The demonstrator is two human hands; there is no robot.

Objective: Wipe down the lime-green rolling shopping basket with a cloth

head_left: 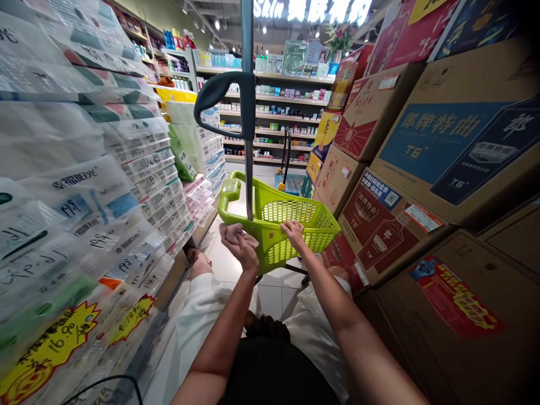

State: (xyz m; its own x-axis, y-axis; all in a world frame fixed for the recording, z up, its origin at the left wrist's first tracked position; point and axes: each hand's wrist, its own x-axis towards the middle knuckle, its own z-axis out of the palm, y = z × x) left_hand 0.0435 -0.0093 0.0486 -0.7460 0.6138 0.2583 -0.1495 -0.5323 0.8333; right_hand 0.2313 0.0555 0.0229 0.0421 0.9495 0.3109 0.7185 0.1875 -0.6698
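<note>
Laid in pale tiles as floor [270,298] beneath the green basket [291,239]; bears it and, to its left, a sandalled foot [199,258]. Raised left of the basket as low platform [178,275], stacked with plastic-wrapped packs [156,194]. Ranged beyond the basket as shelves [274,97], lined with small packages [291,93].

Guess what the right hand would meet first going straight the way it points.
The green basket, whose near rim the right hand touches. Beyond that, perhaps the metal pole, though depth is unclear.
</note>
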